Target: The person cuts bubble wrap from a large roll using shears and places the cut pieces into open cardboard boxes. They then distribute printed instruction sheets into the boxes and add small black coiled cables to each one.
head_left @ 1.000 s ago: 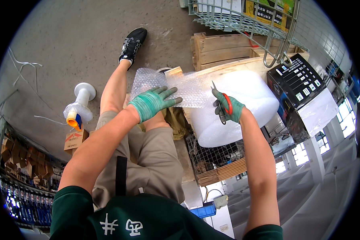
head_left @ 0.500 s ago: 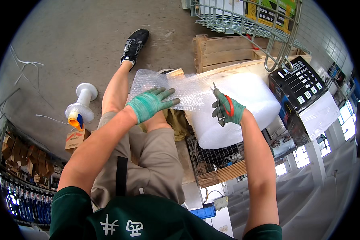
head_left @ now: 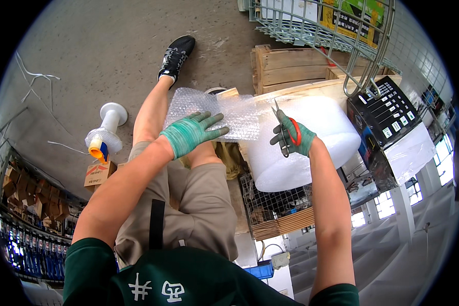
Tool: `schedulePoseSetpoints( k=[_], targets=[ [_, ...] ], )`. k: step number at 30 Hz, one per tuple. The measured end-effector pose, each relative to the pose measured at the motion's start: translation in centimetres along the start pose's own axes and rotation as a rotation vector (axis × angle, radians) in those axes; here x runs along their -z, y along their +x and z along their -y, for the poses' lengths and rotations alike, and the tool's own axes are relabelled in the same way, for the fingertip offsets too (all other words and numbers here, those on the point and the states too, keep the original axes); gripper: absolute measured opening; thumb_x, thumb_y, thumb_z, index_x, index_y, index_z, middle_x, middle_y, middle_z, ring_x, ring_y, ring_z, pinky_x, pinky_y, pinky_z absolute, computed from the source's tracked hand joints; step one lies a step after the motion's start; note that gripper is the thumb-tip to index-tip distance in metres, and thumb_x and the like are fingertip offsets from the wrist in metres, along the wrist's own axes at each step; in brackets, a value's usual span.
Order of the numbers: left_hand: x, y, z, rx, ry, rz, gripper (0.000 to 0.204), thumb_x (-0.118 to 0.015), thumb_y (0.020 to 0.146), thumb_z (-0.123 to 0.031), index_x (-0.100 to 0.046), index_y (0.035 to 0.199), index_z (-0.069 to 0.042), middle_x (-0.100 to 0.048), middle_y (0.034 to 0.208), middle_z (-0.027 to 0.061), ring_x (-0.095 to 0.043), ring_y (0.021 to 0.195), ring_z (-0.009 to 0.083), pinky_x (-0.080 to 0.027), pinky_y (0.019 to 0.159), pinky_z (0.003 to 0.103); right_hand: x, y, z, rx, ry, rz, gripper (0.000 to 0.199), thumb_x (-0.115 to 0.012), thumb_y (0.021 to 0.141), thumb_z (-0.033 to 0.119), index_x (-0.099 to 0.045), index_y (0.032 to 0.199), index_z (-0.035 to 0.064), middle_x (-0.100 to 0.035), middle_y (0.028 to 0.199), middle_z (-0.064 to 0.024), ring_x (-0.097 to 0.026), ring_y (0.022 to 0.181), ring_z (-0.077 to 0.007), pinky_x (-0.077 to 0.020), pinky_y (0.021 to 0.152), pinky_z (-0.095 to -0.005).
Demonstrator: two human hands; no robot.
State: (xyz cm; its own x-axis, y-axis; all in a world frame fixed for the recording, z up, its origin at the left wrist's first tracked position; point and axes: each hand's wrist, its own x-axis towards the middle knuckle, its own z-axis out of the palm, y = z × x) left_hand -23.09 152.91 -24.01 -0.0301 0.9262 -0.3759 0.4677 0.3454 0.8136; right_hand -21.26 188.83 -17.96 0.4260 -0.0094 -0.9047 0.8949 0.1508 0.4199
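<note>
My left hand point(head_left: 195, 131), in a green glove with grey fingertips, lies flat with fingers spread on a sheet of clear bubble wrap point(head_left: 188, 99). The sheet rests over my raised leg, and its straight right edge is beside a thick white roll of bubble wrap point(head_left: 324, 122). Gloved the same way, my right hand point(head_left: 302, 140) is closed around scissors point(head_left: 296, 131) with red on the handles. Their blades point away from me, slightly parted, over the left part of the roll.
A wooden crate point(head_left: 290, 69) and a wire cage point(head_left: 321, 30) stand beyond the roll. A black box point(head_left: 387, 109) sits at its right. On the floor at left are a white spool point(head_left: 109, 122), a tape dispenser point(head_left: 98, 151) and a small carton point(head_left: 98, 173).
The sheet's right edge, which blended into the roll before, now shows as a distinct straight edge. The scissors have shifted slightly right in the picture. My left hand keeps its place on the sheet.
</note>
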Motion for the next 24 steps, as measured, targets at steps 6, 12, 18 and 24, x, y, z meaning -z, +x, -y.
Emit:
schedulePoseSetpoints(
  k=[6, 12, 18, 24],
  targets=[
    [0.7, 0.2, -0.3, -0.006, 0.019, 0.02, 0.071, -0.049, 0.095, -0.006, -0.031, 0.161, -0.023, -0.034, 0.166, 0.0114, -0.045, 0.145, 0.0343, -0.037, 0.121, 0.044, -0.3, 4.1, 0.8, 0.043, 0.012, -0.081, 0.091, -0.056, 0.083, 0.087, -0.057, 0.111, 0.0003, -0.067, 0.081, -0.0156, -0.056, 0.049, -0.0203, -0.05, 0.048, -0.0371],
    [0.6, -0.5, 0.1, 0.011, 0.027, -0.026, 0.078, -0.053, 0.089, 0.001, -0.032, 0.161, -0.022, -0.033, 0.166, 0.0132, -0.045, 0.145, 0.0343, -0.037, 0.122, 0.043, 0.4, 5.3, 0.4, 0.142, -0.057, -0.121, 0.073, -0.066, 0.09, 0.072, -0.06, 0.104, 0.0008, -0.065, 0.074, -0.0099, -0.054, 0.046, -0.017, -0.0417, 0.038, -0.031],
    [2.9, -2.1, 0.4, 0.512, -0.889, -0.339, 0.088, -0.055, 0.073, 0.019, -0.042, 0.156, -0.008, -0.041, 0.161, 0.0186, -0.045, 0.146, 0.0324, -0.036, 0.12, 0.038, -2.7, 0.9, -5.3, 0.312, 0.312, 0.089, 0.05, -0.067, 0.099, 0.048, -0.058, 0.113, 0.002, -0.071, 0.093, -0.0167, -0.062, 0.064, -0.017, -0.0526, 0.051, -0.0328],
    [4.6, 1.1, -3.6, 0.371, -0.437, -0.412, 0.09, -0.046, 0.078, 0.019, -0.036, 0.161, -0.015, -0.037, 0.162, 0.0194, -0.048, 0.142, 0.0334, -0.045, 0.112, 0.038, -8.7, 0.3, -13.5, 0.671, 0.708, -0.117, 0.039, -0.068, 0.101, 0.033, -0.052, 0.123, 0.0058, -0.067, 0.119, -0.019, -0.068, 0.094, -0.0231, -0.0621, 0.08, -0.0397]
  ],
)
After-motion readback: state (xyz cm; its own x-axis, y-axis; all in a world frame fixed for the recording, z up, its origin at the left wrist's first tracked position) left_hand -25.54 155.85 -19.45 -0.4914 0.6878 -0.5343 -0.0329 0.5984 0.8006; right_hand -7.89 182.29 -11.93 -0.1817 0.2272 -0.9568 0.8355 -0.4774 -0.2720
